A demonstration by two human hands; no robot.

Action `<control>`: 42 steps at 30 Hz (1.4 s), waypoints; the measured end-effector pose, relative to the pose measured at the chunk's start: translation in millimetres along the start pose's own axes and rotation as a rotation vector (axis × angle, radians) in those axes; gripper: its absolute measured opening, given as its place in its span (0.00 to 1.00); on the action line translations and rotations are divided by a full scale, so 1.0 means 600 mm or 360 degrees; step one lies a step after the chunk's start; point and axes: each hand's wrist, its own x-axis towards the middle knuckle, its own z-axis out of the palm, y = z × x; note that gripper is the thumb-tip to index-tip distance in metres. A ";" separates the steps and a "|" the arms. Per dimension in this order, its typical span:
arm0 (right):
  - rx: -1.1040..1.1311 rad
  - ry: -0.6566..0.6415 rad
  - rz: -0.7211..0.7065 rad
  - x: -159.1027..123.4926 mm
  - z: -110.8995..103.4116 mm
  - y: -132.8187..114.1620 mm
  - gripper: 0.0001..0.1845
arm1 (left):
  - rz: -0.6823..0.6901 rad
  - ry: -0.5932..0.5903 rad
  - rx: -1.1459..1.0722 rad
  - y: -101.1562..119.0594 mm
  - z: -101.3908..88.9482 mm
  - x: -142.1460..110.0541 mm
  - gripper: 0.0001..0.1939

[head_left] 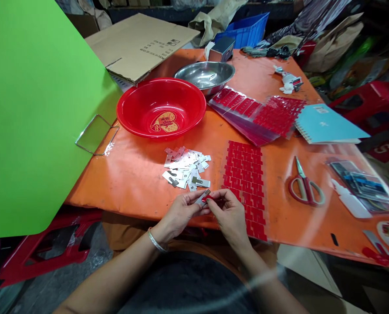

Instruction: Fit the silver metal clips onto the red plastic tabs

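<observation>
Between the fingertips of my left hand (180, 214) is a small flat metal plate (201, 199), tilted above the table's front edge. My right hand (229, 214) meets it there, thumb and forefinger pinching a small red sticker (207, 197) against the plate. How far the sticker touches the metal I cannot tell. Just beyond my hands lies a loose pile of similar metal plates (186, 168), some with slots. To the right, partly behind my right hand, a sheet of red stickers (245, 174) lies flat on the table.
A red basin (161, 109) and a steel bowl (204, 76) stand behind the pile. More red sheets (256, 111), a blue notebook (328, 124), scissors (305, 187) and a white bottle (351, 200) lie rightward. A large green panel (44, 113) rises at left on the orange table (125, 187).
</observation>
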 end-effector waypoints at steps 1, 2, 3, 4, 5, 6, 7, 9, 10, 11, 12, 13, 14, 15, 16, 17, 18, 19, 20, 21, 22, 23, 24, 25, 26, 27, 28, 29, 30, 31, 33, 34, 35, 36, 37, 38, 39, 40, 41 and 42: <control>-0.0006 -0.0003 0.0002 0.000 0.000 0.000 0.09 | 0.0000 -0.0004 0.0002 0.000 0.000 0.000 0.22; -0.0010 -0.0005 0.0005 -0.001 0.000 0.001 0.09 | 0.0001 -0.0008 0.0005 -0.001 0.000 0.000 0.22; -0.0011 -0.0007 0.0010 -0.001 -0.001 0.001 0.09 | 0.0002 -0.0012 0.0007 -0.001 -0.001 0.000 0.22; -0.0011 -0.0007 0.0014 -0.001 -0.001 0.002 0.09 | 0.0003 -0.0014 0.0005 -0.002 -0.001 0.000 0.22; -0.0012 -0.0004 0.0016 -0.002 -0.001 0.002 0.08 | 0.0004 -0.0015 0.0002 -0.002 -0.001 0.000 0.22; -0.0015 0.0000 0.0015 -0.002 -0.001 0.003 0.08 | 0.0003 -0.0014 0.0000 -0.002 -0.002 0.000 0.23; -0.0019 0.0002 0.0012 -0.002 0.000 0.003 0.08 | 0.0002 -0.0012 -0.0002 -0.002 -0.002 0.000 0.22; -0.0028 0.0005 0.0001 -0.002 0.000 0.004 0.07 | -0.0002 -0.0008 -0.0005 -0.003 -0.003 0.000 0.22; -0.0031 0.0009 -0.0005 -0.002 0.001 0.004 0.07 | -0.0006 -0.0005 -0.0005 -0.003 -0.003 0.000 0.22; -0.0031 0.0016 -0.0013 -0.002 0.002 0.004 0.07 | -0.0008 -0.0002 -0.0007 -0.004 -0.004 0.000 0.22; -0.0031 0.0023 -0.0019 -0.002 0.002 0.004 0.07 | -0.0011 -0.0001 -0.0007 -0.004 -0.004 0.000 0.22; -0.0028 0.0028 -0.0025 -0.002 0.002 0.003 0.07 | -0.0012 -0.0001 -0.0009 -0.004 -0.005 0.000 0.22; -0.0025 0.0032 -0.0029 -0.002 0.003 0.003 0.07 | -0.0012 -0.0002 -0.0010 -0.005 -0.005 -0.001 0.23; -0.0020 0.0032 -0.0032 -0.003 0.003 0.002 0.07 | -0.0011 -0.0004 -0.0010 -0.005 -0.005 -0.001 0.23; -0.0016 0.0032 -0.0033 -0.003 0.003 0.001 0.07 | -0.0008 -0.0007 -0.0009 -0.006 -0.006 -0.001 0.23; -0.0011 0.0034 -0.0035 -0.003 0.004 0.000 0.07 | -0.0004 -0.0012 -0.0007 -0.006 -0.006 0.000 0.22; -0.0008 0.0039 -0.0039 -0.003 0.004 -0.001 0.07 | 0.0003 -0.0019 -0.0002 -0.007 -0.007 0.000 0.21; -0.0005 0.0045 -0.0044 -0.004 0.004 -0.001 0.07 | 0.0014 -0.0026 0.0004 -0.009 -0.008 0.001 0.20; -0.0003 0.0047 -0.0048 -0.005 0.005 -0.001 0.07 | 0.0026 -0.0036 0.0012 -0.011 -0.009 0.002 0.19; -0.0002 0.0047 -0.0055 -0.005 0.006 -0.001 0.07 | 0.0044 -0.0041 0.0018 -0.013 -0.010 0.003 0.19; -0.0002 0.0046 -0.0063 -0.007 0.006 0.000 0.07 | 0.0066 -0.0039 0.0022 -0.015 -0.011 0.004 0.18; -0.0001 0.0040 -0.0075 -0.008 0.007 0.001 0.07 | 0.0090 -0.0029 0.0025 -0.018 -0.012 0.005 0.19; -0.0002 0.0033 -0.0091 -0.010 0.008 0.003 0.06 | 0.0117 -0.0012 0.0026 -0.020 -0.012 0.005 0.19; -0.0009 0.0025 -0.0114 -0.011 0.008 0.006 0.06 | 0.0144 0.0012 0.0028 -0.023 -0.011 0.006 0.19; -0.0026 0.0020 -0.0145 -0.013 0.008 0.008 0.06 | 0.0171 0.0038 0.0030 -0.024 -0.010 0.007 0.19; -0.0061 0.0018 -0.0186 -0.015 0.008 0.010 0.06 | 0.0195 0.0063 0.0033 -0.025 -0.008 0.007 0.18; -0.0118 0.0018 -0.0240 -0.017 0.008 0.011 0.05 | 0.0217 0.0084 0.0036 -0.025 -0.006 0.007 0.18; -0.0192 0.0024 -0.0311 -0.018 0.006 0.011 0.05 | 0.0239 0.0106 0.0038 -0.024 -0.004 0.006 0.18; -0.0285 0.0047 -0.0396 -0.018 0.005 0.011 0.04 | 0.0259 0.0127 0.0040 -0.023 -0.002 0.006 0.18; -0.0389 0.0088 -0.0493 -0.018 0.002 0.009 0.04 | 0.0271 0.0141 0.0043 -0.022 0.000 0.005 0.18; -0.0575 0.0192 -0.0656 -0.016 -0.002 0.002 0.04 | 0.0274 0.0152 0.0055 -0.020 0.004 0.004 0.18; -0.0630 0.0234 -0.0695 -0.014 -0.005 -0.001 0.04 | 0.0268 0.0149 0.0065 -0.019 0.006 0.004 0.19; -0.0654 0.0256 -0.0702 -0.011 -0.007 -0.004 0.04 | 0.0260 0.0140 0.0076 -0.018 0.007 0.003 0.19; -0.0651 0.0252 -0.0684 -0.008 -0.009 -0.008 0.04 | 0.0254 0.0127 0.0084 -0.017 0.009 0.003 0.19; -0.0627 0.0229 -0.0654 -0.006 -0.010 -0.010 0.04 | 0.0253 0.0115 0.0088 -0.016 0.010 0.004 0.19; -0.0599 0.0205 -0.0622 -0.003 -0.012 -0.012 0.04 | 0.0254 0.0105 0.0087 -0.016 0.011 0.004 0.19; -0.0576 0.0186 -0.0597 -0.001 -0.012 -0.013 0.04 | 0.0254 0.0093 0.0086 -0.016 0.012 0.005 0.19; -0.0559 0.0175 -0.0578 0.001 -0.013 -0.014 0.04 | 0.0254 0.0083 0.0086 -0.016 0.012 0.005 0.18; -0.0547 0.0165 -0.0560 0.003 -0.014 -0.015 0.04 | 0.0254 0.0074 0.0087 -0.016 0.013 0.006 0.18; -0.0533 0.0160 -0.0540 0.004 -0.014 -0.015 0.05 | 0.0254 0.0065 0.0091 -0.016 0.013 0.007 0.18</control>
